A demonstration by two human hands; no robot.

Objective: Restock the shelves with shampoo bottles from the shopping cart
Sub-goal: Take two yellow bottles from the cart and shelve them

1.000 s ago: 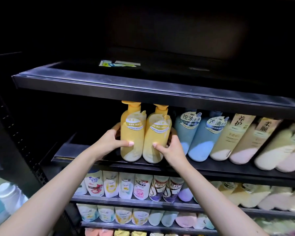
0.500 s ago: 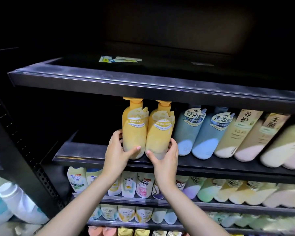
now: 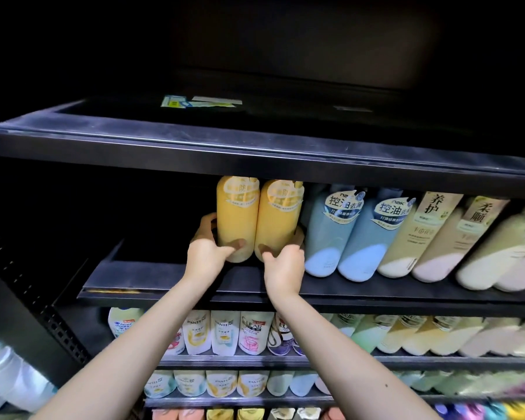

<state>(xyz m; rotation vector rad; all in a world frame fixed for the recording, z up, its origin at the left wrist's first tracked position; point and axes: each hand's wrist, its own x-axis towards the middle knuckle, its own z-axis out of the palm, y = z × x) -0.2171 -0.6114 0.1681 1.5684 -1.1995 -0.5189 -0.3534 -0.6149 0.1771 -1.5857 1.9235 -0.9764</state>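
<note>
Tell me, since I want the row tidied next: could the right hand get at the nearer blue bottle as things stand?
Probably yes. The right hand grips the right yellow bottle, and the nearer blue bottle stands right beside it on the same shelf, with nothing in front. The hand would have to let go first.

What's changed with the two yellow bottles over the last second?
Both hands, left hand and right hand, pushed the two yellow bottles deeper onto the shelf; their pump tops now hide behind the upper shelf edge. Both hands keep their grip. The blue bottles alongside stayed put.
</note>
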